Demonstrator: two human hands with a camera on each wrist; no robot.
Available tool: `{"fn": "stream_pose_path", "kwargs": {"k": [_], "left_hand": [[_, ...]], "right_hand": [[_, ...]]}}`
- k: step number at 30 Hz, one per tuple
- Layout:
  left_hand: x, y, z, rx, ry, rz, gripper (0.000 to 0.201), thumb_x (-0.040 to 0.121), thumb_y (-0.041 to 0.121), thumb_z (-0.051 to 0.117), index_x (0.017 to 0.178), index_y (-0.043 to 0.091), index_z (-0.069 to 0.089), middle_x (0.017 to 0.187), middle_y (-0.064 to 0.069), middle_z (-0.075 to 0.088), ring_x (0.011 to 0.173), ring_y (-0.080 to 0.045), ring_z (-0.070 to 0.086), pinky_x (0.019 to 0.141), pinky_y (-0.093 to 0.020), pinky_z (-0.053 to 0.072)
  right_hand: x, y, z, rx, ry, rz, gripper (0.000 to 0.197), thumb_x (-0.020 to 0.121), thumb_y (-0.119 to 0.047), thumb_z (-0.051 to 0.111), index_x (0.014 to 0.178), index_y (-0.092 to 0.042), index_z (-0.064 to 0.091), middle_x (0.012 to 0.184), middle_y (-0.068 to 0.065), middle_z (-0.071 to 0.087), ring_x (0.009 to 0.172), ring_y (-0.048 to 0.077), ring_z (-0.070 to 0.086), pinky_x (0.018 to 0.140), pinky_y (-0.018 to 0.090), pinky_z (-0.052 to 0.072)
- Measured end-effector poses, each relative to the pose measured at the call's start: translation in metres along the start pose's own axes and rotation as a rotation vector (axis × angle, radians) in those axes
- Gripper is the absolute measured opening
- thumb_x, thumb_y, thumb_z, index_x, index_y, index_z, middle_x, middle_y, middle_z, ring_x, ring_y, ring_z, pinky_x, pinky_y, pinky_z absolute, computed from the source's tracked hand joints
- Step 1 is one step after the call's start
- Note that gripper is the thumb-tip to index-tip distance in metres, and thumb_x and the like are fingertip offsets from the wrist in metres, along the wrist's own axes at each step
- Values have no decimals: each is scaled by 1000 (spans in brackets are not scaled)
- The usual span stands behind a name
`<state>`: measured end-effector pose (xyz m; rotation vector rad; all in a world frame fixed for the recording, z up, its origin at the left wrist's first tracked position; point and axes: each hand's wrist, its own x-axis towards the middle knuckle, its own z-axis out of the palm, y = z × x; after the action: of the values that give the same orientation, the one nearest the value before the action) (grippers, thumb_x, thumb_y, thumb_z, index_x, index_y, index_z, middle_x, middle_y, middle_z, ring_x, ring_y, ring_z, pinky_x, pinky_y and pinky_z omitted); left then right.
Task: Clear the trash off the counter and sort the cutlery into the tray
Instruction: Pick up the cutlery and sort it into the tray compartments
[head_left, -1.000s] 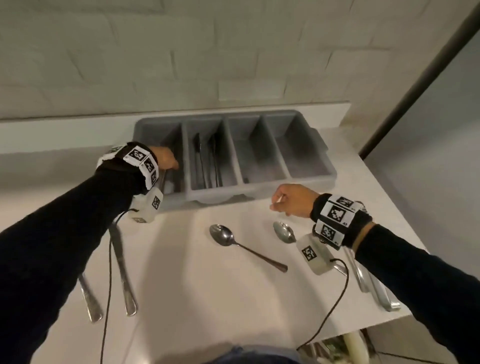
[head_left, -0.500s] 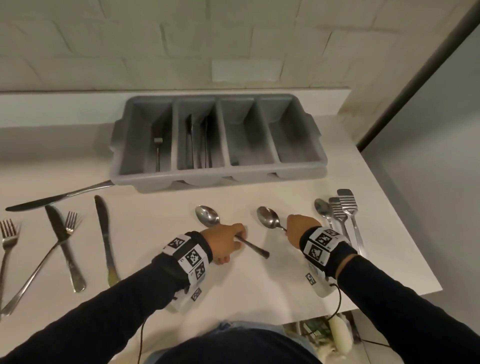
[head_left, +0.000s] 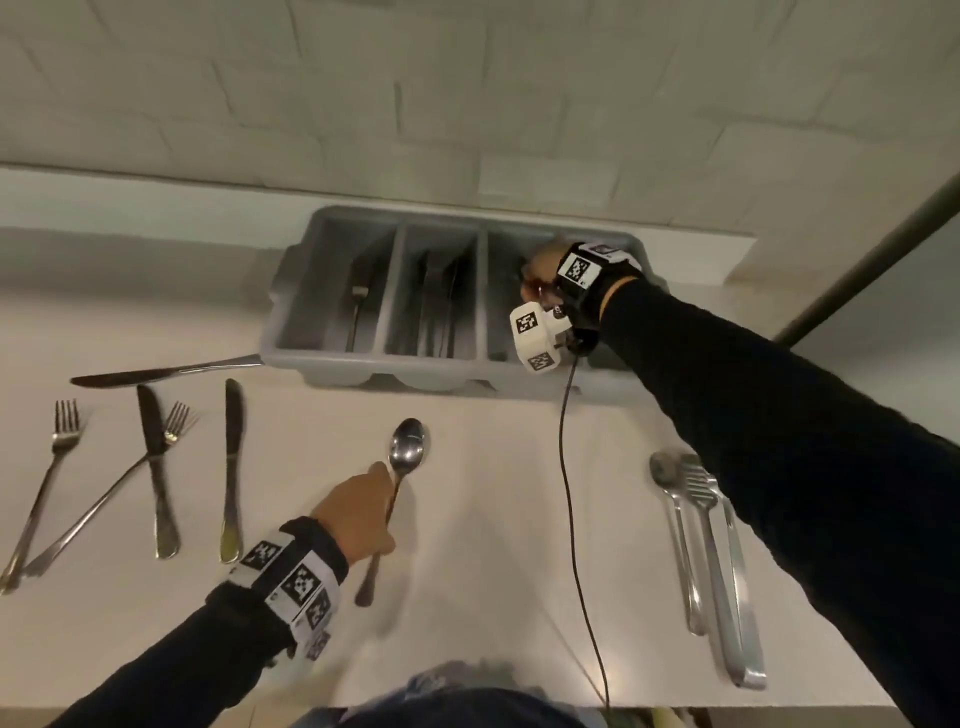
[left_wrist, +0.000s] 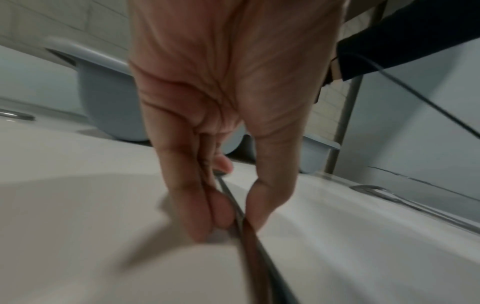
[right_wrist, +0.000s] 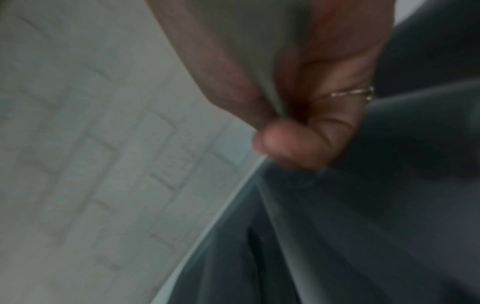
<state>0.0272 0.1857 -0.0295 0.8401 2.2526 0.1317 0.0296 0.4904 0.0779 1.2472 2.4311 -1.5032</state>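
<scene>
- grey plastic is what the tray (head_left: 291, 332) is made of; it is set against the back edge of the counter (head_left: 493, 571), by the tiled wall (head_left: 467, 104).
- one fork (head_left: 357, 306) is seen in the tray's leftmost compartment, and several dark pieces (head_left: 439, 312) in the second; that much sorting is judged done.
- the right hand (head_left: 543, 265) is held over the third compartment; its fingers (right_wrist: 291, 142) are curled together in the blurred right wrist view, but whether anything is pinched cannot be told.
- a spoon (head_left: 408, 449) is gripped at the handle by the left hand (head_left: 358, 514), near the middle of the counter's front half; in the left wrist view the thin stem is pinched between thumb and fingers (left_wrist: 221, 211), low over the counter.
- much is judged left: three knives (head_left: 156, 467), (head_left: 232, 467), (head_left: 166, 371) and two forks (head_left: 44, 493), (head_left: 111, 499) are spread along the left side, one long knife touching the tray's left end.
- a spoon and two forks (head_left: 711, 561) are laid side by side near the right edge.
- no trash is seen on the counter, so that part is judged finished or out of view.
- the counter is pale and smooth, a dark vertical trim (head_left: 872, 249) is seen at the right, and the light is dim.
</scene>
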Motion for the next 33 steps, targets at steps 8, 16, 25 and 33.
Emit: {"fn": "stream_pose_path", "kwargs": {"k": [8, 16, 25, 33], "left_hand": [[-4, -19, -9, 133, -50, -81, 21, 79, 23, 65, 93, 8, 64, 103, -7, 66, 99, -23, 63, 87, -29, 51], [-13, 39, -114, -530, -222, 166, 17, 90, 18, 56, 84, 7, 67, 54, 5, 58, 43, -6, 54, 41, -18, 52], [63, 174, -154, -648, -226, 236, 35, 101, 21, 27, 69, 18, 41, 34, 6, 42, 19, 0, 30, 22, -7, 25], [155, 183, -107, -176, 5, 208, 38, 93, 20, 41, 125, 4, 52, 102, -15, 66, 65, -21, 61, 67, -32, 59]], "right_hand": [[28, 21, 22, -839, -89, -90, 26, 84, -26, 57, 108, -19, 65, 109, 2, 68, 90, 26, 62, 82, 31, 52], [-3, 24, -7, 52, 23, 2, 15, 96, -23, 43, 93, -18, 58, 92, 1, 65, 58, 8, 61, 51, 21, 48], [-158, 169, -22, -167, 384, 173, 16, 87, -10, 52, 99, -6, 63, 108, 17, 65, 96, 25, 64, 88, 36, 52], [-206, 237, 17, -246, 559, 527, 66, 81, -15, 62, 137, -13, 28, 133, 14, 39, 112, 36, 49, 92, 47, 47]]}}
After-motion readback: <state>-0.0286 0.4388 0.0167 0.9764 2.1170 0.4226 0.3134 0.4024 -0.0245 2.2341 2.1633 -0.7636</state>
